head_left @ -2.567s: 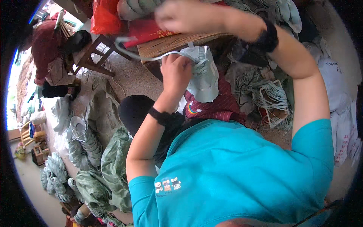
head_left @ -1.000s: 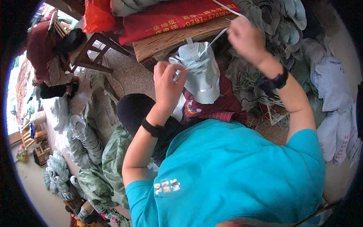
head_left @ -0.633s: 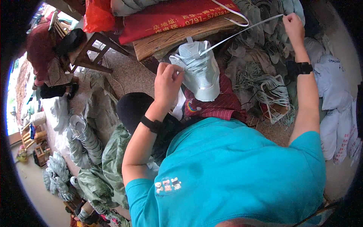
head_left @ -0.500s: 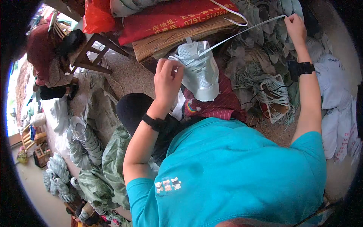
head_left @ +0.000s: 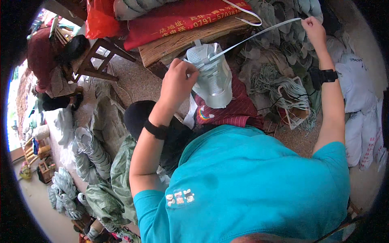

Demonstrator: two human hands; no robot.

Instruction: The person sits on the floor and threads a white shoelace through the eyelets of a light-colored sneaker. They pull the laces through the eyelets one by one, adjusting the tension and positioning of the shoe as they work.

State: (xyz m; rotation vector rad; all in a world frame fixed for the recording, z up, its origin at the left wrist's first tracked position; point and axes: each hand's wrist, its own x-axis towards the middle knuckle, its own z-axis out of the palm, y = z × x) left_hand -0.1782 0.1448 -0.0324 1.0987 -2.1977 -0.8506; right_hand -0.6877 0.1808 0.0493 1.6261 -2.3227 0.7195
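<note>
A pale grey-white shoe upper [head_left: 214, 87] lies over my lap, its toe toward me and its tongue toward the wooden bench. From it a flat white shoelace [head_left: 259, 34] runs taut up and to the right. The lace's far end is pinched in my right hand [head_left: 314, 32], raised on a stretched arm. At the shoe's left edge my left hand [head_left: 176, 83] is closed, fingers curled together at the lacing. A short bit of lace shows by its fingertips, though the palm side is partly hidden. Maroon striped cloth [head_left: 231, 107] lies beneath the shoe.
A wooden bench [head_left: 178, 50] with a red printed cloth [head_left: 190, 20] stands ahead. To the right hang pale lace bundles [head_left: 293, 95] near piled shoe parts [head_left: 279, 36] and white sacks [head_left: 352, 85]. Nested shoe uppers [head_left: 91, 152] stand left. A person in maroon [head_left: 42, 56] bends beside a wooden stool [head_left: 103, 60].
My right hand has shifted slightly left and down with the lace still taut. My left hand has moved slightly left, and the shoe tilts a little with it.
</note>
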